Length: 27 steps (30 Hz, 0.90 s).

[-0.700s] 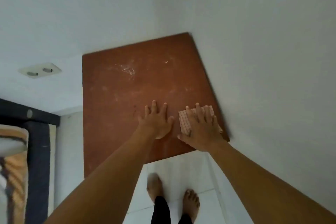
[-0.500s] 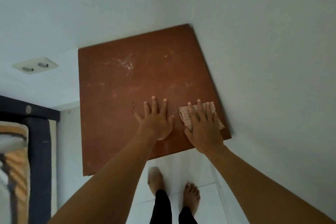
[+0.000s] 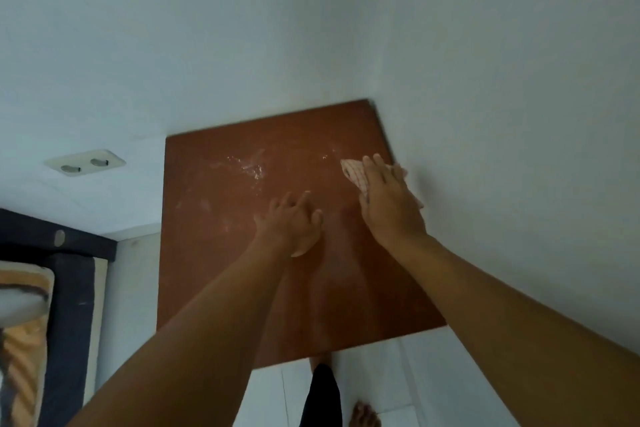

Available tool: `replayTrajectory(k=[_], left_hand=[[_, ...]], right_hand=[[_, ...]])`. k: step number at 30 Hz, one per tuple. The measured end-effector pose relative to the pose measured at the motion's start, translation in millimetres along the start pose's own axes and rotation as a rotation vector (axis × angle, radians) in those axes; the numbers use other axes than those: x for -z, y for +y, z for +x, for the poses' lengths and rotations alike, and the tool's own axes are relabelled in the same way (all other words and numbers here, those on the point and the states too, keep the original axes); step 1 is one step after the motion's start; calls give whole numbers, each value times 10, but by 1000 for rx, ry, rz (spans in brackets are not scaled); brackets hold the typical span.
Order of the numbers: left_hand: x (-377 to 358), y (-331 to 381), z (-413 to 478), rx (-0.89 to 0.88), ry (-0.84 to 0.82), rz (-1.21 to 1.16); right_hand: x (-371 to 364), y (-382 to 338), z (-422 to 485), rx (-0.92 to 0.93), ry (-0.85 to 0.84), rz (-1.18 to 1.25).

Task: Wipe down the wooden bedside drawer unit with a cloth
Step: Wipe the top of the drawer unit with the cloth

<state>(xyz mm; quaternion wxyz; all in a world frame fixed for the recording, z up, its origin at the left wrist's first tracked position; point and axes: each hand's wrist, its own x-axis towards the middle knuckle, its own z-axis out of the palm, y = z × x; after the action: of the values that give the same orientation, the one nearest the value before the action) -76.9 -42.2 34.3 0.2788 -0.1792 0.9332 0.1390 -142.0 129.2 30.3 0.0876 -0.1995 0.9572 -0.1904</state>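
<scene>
Wipe moves up
Right hand [image 3: 388,208], flat, has slid the checked cloth [image 3: 353,174] to the upper right of the board [image 3: 214,270] — left hand [image 3: 294,224], spread, braces; white smear [image 3: 252,166] remains.

Both arms in shot here: the left forearm [image 3: 207,322] and the right forearm [image 3: 502,305] run bare from the frame's edge to the wrist, long, slim and smooth. Each ends in a bare grip, the left grip [image 3: 294,222] blurred about its fingers [image 3: 277,206], the right grip [image 3: 388,198] showing a broad back and plain knuckles. Down at the bottom edge there's one black trouser leg [image 3: 320,395], close-fitting, narrow and plain as far as can be made out, and just beside it a bare foot [image 3: 363,418], toes showing, the rest cut by the frame.
</scene>
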Motion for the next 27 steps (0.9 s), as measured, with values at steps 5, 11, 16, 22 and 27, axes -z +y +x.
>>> replayTrajectory(k=[5,11,16,22,27], left_hand=[[636,12,750,-9,71,19],[841,-51,1485,-73,75,34],[619,-112,1777,-86,14,29],[384,-137,1794,-108,84,-17],[391,-122,1793,-104,73,-6]], right_hand=[[209,-175,1224,65,39,-37],[-114,-107,2090,75,-53,-150],[-591,210,2009,119,2,-145],[-805,252,2041,-27,-45,-120],[-875,236,2074,-64,-60,-160]])
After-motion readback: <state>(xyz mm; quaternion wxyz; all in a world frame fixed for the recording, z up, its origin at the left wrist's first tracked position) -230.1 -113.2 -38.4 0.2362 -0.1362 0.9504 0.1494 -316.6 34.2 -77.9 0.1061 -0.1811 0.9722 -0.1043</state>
